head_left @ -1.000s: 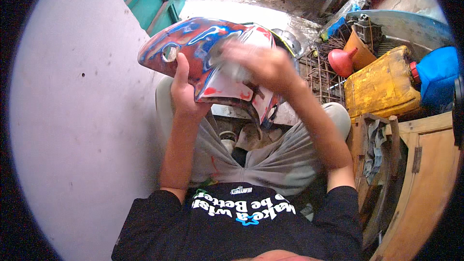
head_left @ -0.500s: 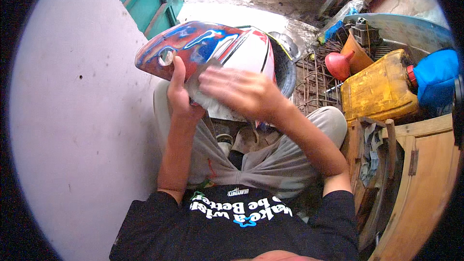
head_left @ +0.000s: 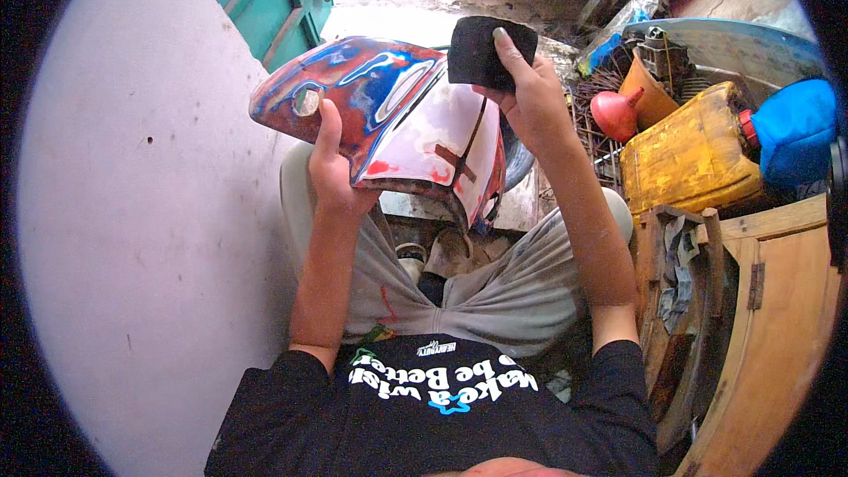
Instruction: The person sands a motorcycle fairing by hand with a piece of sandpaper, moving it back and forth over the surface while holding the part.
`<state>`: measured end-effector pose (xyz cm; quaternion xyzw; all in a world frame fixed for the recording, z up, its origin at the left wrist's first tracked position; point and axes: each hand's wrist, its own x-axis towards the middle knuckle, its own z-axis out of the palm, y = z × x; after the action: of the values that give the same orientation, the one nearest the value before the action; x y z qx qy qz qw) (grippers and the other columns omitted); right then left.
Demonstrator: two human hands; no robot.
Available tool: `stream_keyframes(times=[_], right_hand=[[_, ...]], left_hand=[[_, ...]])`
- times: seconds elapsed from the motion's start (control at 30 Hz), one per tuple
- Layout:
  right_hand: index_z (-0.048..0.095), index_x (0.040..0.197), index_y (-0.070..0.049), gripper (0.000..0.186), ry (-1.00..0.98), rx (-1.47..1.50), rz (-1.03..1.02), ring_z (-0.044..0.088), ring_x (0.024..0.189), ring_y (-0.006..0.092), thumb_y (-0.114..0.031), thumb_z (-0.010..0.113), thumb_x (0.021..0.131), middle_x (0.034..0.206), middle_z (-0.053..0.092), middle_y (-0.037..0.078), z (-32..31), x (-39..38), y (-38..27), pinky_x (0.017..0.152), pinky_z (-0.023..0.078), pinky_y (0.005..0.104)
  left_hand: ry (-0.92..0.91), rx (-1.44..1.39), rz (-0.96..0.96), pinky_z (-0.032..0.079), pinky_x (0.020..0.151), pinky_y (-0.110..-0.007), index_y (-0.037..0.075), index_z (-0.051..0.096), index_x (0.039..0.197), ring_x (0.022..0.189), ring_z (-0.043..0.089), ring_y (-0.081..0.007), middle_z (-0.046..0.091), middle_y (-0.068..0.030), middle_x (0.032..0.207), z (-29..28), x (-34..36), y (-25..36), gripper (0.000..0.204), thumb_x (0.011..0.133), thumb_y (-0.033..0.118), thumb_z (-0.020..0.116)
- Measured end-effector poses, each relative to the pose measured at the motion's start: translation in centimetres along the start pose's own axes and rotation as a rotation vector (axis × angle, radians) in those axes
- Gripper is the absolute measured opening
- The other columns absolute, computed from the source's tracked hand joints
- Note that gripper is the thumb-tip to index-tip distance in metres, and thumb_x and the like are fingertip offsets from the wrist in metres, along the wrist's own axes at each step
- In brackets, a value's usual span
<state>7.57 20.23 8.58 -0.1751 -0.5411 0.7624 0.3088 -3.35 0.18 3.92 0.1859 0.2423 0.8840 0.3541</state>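
A motorcycle body panel (head_left: 420, 137) with worn red, blue and white paint is held up above my lap. My left hand (head_left: 334, 172) grips its lower left edge, thumb up beside a round hole and the other fingers hidden behind. In my right hand (head_left: 530, 93) is a piece of black sandpaper (head_left: 480, 53), pinched under the thumb and raised over the panel's upper right corner. The panel's white area shows patchy red spots and a dark stripe.
A pale wall (head_left: 159, 212) rises close on my left. To the right are a yellow jerrycan (head_left: 693, 155), a red funnel (head_left: 616, 115), a blue cloth-like cover (head_left: 798, 131) and a wooden cabinet (head_left: 782, 300). A dark round tub (head_left: 517, 148) sits partly hidden behind the panel.
My right hand has lifted the sandpaper off the panel's white area and moved it up and right, showing its black face. My left hand keeps its hold on the panel.
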Motion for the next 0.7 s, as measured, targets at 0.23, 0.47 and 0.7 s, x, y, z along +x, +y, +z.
stream_keyframes(times=[0.23,0.47,0.7], right_hand=[[0.064,0.116,-0.002,0.027,-0.092,0.184,0.000,0.071,0.092,0.0165,-0.020,0.069,0.095,0.106,0.072,0.009,-0.2,0.2,0.0,0.079,0.061,0.0329],[0.059,0.096,-0.002,0.021,-0.184,-0.749,-0.572,0.070,0.105,0.0229,0.000,0.075,0.083,0.117,0.071,0.017,1.2,-1.3,0.7,0.090,0.055,0.0323],[0.063,0.130,-0.010,0.056,-0.463,-1.073,-0.900,0.065,0.118,0.0306,-0.003,0.074,0.076,0.124,0.069,0.012,1.1,-1.7,1.2,0.098,0.053,0.0402]], left_hand=[[-0.029,0.093,-0.007,0.044,0.109,-0.043,0.001,0.045,0.142,0.126,0.057,-0.0261,0.056,-0.0133,0.140,0.1,-0.1,0.1,0.058,0.107,0.047,0.037],[-0.059,0.075,0.017,0.043,0.109,-0.043,0.001,0.044,0.143,0.127,0.056,-0.0260,0.055,-0.0137,0.141,0.1,-0.3,0.2,0.058,0.107,0.047,0.038],[0.038,0.179,0.009,0.050,0.102,-0.047,0.004,0.043,0.143,0.120,0.061,-0.0298,0.057,-0.0148,0.136,0.8,-0.3,0.3,0.060,0.103,0.049,0.046]])
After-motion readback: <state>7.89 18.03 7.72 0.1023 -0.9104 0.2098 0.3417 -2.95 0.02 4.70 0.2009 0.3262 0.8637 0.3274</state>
